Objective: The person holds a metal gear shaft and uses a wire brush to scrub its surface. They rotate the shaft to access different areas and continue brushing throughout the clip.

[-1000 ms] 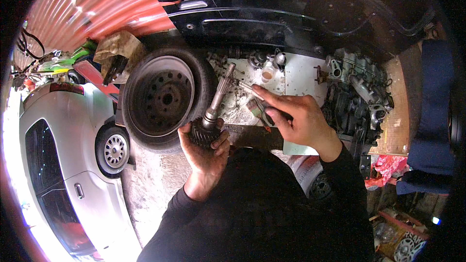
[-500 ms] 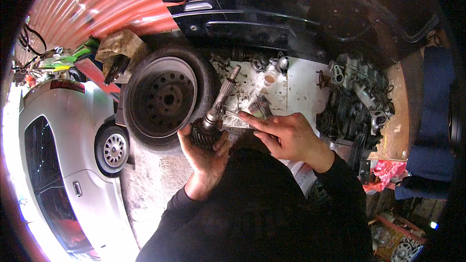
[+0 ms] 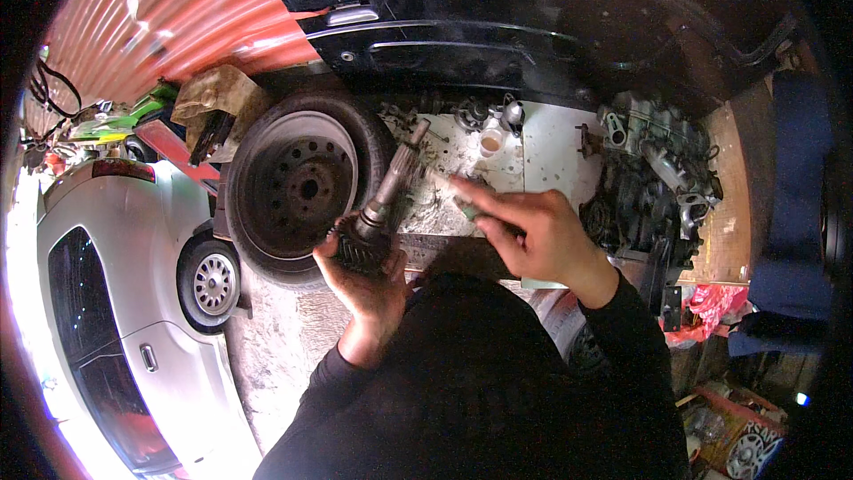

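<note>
My left hand (image 3: 366, 292) is wrapped around the toothed gear end of a metal gear shaft (image 3: 387, 188). The shaft tilts up and away to the right, its splined, narrower end pointing toward the bench. My right hand (image 3: 549, 236) is closed, index finger stretched forward and thumb below it. A thin tool (image 3: 436, 176) seems to stick out past that fingertip, but it is blurred and its kind cannot be made out. Its tip is close to the shaft's right side; whether they touch I cannot tell.
A wheel with a tyre (image 3: 306, 182) lies left of the shaft. On the dirty white bench (image 3: 560, 147) stand a small cup (image 3: 490, 142) and metal parts. An engine (image 3: 653, 178) is at the right, a black vehicle panel (image 3: 462, 27) behind. A silver car (image 3: 151, 302) stands left.
My left hand and the gear shaft have shifted slightly left and down. The tip at my right hand has moved up along the shaft, from near the gear toward the splines.
</note>
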`<state>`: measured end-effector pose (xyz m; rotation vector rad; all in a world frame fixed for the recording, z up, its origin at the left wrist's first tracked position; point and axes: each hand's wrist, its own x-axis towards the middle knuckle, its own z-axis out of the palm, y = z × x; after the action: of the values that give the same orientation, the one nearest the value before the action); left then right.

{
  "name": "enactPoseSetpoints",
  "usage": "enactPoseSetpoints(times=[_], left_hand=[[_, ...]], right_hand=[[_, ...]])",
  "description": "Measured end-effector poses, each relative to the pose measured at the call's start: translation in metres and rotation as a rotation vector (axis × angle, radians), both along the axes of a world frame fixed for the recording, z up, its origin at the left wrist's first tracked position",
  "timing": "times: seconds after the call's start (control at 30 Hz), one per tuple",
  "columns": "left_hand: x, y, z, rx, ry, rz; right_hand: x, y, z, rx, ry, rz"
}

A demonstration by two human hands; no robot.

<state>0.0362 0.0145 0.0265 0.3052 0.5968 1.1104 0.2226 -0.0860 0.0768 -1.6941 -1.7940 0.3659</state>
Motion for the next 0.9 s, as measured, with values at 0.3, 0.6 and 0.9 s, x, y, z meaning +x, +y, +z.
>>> enactPoseSetpoints(times=[0.3, 0.6, 0.9], left_hand=[[-0.010, 0.034, -0.024, 0.662, 0.099, 0.252], [-0.015, 0.048, -0.005, 1.146, 0.607, 0.643], [-0.053, 0.073, 0.029, 1.850, 0.897, 0.669]], right_hand=[[-0.021, 0.001, -0.018, 0.143, 0.146, -0.068], [-0.035, 0.005, -0.020, 0.196, 0.211, -0.049], [-0.037, 0.012, -0.008, 0.353, 0.327, -0.031]])
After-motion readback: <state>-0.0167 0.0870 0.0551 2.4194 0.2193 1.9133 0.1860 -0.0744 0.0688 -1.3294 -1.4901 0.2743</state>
